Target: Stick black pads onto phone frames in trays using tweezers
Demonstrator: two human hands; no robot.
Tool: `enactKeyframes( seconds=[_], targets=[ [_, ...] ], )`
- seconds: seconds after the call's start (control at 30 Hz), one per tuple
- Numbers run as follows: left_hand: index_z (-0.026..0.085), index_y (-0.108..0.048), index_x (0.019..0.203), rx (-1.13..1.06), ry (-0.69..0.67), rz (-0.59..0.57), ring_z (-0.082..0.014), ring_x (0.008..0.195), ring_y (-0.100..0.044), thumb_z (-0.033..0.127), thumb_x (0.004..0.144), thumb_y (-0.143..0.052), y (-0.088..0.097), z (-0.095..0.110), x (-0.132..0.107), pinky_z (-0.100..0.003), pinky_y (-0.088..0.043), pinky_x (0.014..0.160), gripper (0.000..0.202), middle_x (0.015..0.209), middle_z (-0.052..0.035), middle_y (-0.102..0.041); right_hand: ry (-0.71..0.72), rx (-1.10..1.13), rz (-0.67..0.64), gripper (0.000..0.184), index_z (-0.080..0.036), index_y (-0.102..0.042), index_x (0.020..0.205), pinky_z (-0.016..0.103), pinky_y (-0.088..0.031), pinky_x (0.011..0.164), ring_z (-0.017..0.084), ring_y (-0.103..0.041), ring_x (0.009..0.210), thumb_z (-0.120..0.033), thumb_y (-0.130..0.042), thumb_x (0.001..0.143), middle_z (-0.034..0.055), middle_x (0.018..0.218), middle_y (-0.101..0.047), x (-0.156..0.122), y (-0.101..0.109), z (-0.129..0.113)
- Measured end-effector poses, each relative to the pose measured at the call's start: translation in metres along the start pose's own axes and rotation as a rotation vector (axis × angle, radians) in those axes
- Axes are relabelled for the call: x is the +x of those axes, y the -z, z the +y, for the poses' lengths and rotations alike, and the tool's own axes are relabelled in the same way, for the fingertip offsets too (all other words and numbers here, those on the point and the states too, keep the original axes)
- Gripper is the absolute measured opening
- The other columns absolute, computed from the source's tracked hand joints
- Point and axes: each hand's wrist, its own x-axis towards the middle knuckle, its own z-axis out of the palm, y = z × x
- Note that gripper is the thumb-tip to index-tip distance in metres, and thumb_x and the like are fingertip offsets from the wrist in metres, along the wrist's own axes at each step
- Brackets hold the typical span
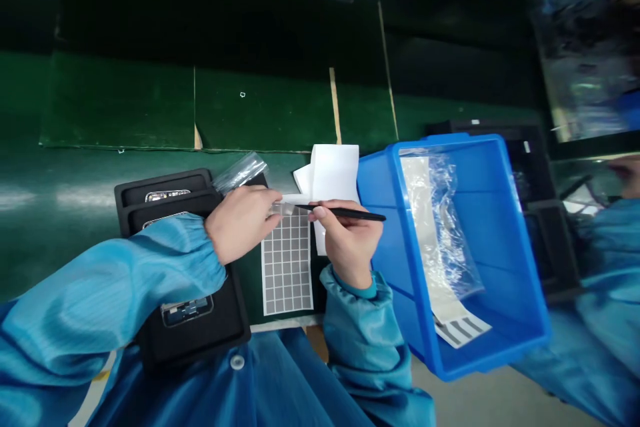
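Note:
A white sheet of small grey squares lies on the green bench in front of me. My left hand is closed, pinching a small clear piece just above the sheet's top edge. My right hand grips black tweezers, whose tip points left and meets that clear piece. Both sleeves are blue. A black tray with metal parts sits under my left forearm.
A blue plastic bin stands at the right, holding clear film and a striped backing strip. White paper lies behind my hands. A clear bag rests on the black tray. Another person's blue sleeve is at far right.

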Motion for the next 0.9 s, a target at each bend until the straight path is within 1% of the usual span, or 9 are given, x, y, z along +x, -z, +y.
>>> enactKeyframes(
  seconds=[0.07, 0.17, 0.23, 0.37, 0.47, 0.57, 0.73, 0.8, 0.9],
  targets=[
    [0.021, -0.073, 0.108, -0.119, -0.021, 0.045, -0.0151, 0.074, -0.066, 0.027, 0.087, -0.069, 0.009, -0.003, -0.010, -0.028, -0.051, 0.072, 0.022, 0.092, -0.0013, -0.073, 0.007, -0.003, -0.022, 0.019, -0.022, -0.075, 0.082, 0.031, -0.061, 0.056, 0.020, -0.072, 0.059, -0.034, -0.088, 0.073, 0.0017, 0.072, -0.075, -0.008, -0.005, -0.010],
    [0.020, -0.075, 0.090, -0.246, -0.059, 0.087, -0.0110, 0.068, -0.062, 0.020, 0.087, -0.068, 0.019, -0.008, -0.025, -0.023, -0.047, 0.066, 0.007, 0.082, 0.0019, -0.071, 0.012, 0.000, -0.049, 0.019, -0.022, -0.075, 0.081, 0.030, -0.061, 0.056, 0.019, -0.072, 0.059, -0.033, -0.089, 0.073, 0.0024, 0.077, -0.077, -0.018, -0.016, -0.021],
    [0.019, -0.074, 0.083, -0.291, -0.055, 0.120, -0.0099, 0.068, -0.061, 0.017, 0.087, -0.066, 0.024, -0.014, -0.036, -0.022, -0.046, 0.066, 0.009, 0.080, 0.0024, -0.071, 0.006, 0.023, -0.070, 0.019, -0.022, -0.075, 0.082, 0.030, -0.062, 0.057, 0.019, -0.072, 0.060, -0.033, -0.088, 0.074, 0.0027, 0.079, -0.077, -0.023, -0.025, -0.026],
    [0.019, -0.073, 0.082, -0.358, 0.009, 0.184, -0.0100, 0.068, -0.061, 0.017, 0.086, -0.064, 0.035, -0.027, -0.060, -0.022, -0.046, 0.066, 0.010, 0.080, 0.0026, -0.071, -0.021, 0.069, -0.126, 0.018, -0.024, -0.075, 0.086, 0.032, -0.064, 0.063, 0.020, -0.073, 0.066, -0.033, -0.087, 0.075, 0.0026, 0.082, -0.078, -0.030, -0.043, -0.035],
    [0.019, -0.073, 0.081, -0.405, 0.056, 0.198, -0.0098, 0.066, -0.061, 0.021, 0.086, -0.064, 0.041, -0.038, -0.076, -0.022, -0.046, 0.063, 0.011, 0.078, 0.0025, -0.070, -0.058, 0.072, -0.207, 0.019, -0.024, -0.075, 0.087, 0.033, -0.065, 0.063, 0.021, -0.074, 0.070, -0.032, -0.087, 0.075, 0.0032, 0.084, -0.077, -0.036, -0.057, -0.040],
    [0.019, -0.073, 0.081, -0.436, 0.082, 0.216, -0.0094, 0.065, -0.060, 0.022, 0.086, -0.064, 0.042, -0.047, -0.088, -0.021, -0.045, 0.061, 0.011, 0.078, 0.0024, -0.070, -0.081, 0.069, -0.284, 0.019, -0.024, -0.075, 0.087, 0.035, -0.066, 0.064, 0.023, -0.075, 0.075, -0.034, -0.087, 0.075, 0.0040, 0.085, -0.077, -0.041, -0.070, -0.043],
    [0.019, -0.073, 0.082, -0.490, 0.119, 0.216, -0.0086, 0.066, -0.060, 0.021, 0.086, -0.066, 0.041, -0.057, -0.100, -0.020, -0.045, 0.062, 0.009, 0.079, 0.0028, -0.070, -0.063, 0.104, -0.358, 0.016, -0.025, -0.076, 0.088, 0.033, -0.066, 0.068, 0.023, -0.076, 0.077, -0.027, -0.087, 0.076, 0.0028, 0.086, -0.077, -0.044, -0.085, -0.044],
    [0.019, -0.073, 0.081, -0.505, 0.122, 0.218, -0.0086, 0.066, -0.061, 0.021, 0.086, -0.067, 0.041, -0.060, -0.103, -0.020, -0.046, 0.062, 0.008, 0.079, 0.0029, -0.070, -0.056, 0.117, -0.365, 0.016, -0.025, -0.076, 0.087, 0.032, -0.066, 0.068, 0.022, -0.076, 0.077, -0.025, -0.087, 0.076, 0.0023, 0.085, -0.077, -0.044, -0.090, -0.044],
    [0.019, -0.073, 0.082, -0.517, 0.130, 0.232, -0.0084, 0.066, -0.061, 0.022, 0.086, -0.067, 0.042, -0.064, -0.106, -0.020, -0.045, 0.062, 0.008, 0.078, 0.0031, -0.069, -0.050, 0.093, -0.348, 0.016, -0.024, -0.076, 0.086, 0.032, -0.066, 0.066, 0.022, -0.076, 0.074, -0.028, -0.087, 0.076, 0.0026, 0.083, -0.077, -0.045, -0.093, -0.044]
  ],
)
